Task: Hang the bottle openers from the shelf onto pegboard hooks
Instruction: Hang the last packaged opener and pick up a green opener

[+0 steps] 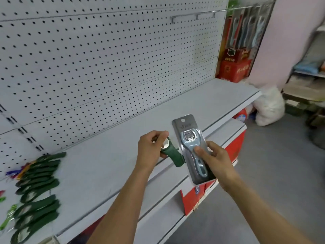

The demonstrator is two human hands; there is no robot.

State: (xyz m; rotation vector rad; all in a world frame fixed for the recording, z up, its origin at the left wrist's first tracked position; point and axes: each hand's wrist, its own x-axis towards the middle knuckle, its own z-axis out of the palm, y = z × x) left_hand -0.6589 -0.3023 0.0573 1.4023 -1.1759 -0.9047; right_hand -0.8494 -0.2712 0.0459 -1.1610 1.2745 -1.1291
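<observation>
From my feed: left hand (151, 147) has its fingers curled round the metal head of a green bottle opener (173, 154), held above the grey shelf (109, 155). Right hand (213, 159) pinches a carded silver opener (191, 148), thumb on its front. More green openers (37, 182) lie at the shelf's left, blurred, apparently in rows, below the pegboard (105, 59).

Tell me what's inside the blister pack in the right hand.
The blister pack holds one silver bottle opener, head up near the hang hole. The right hand grips the pack; its thumb covers part of the handle, and the pack's back is hidden.
</observation>
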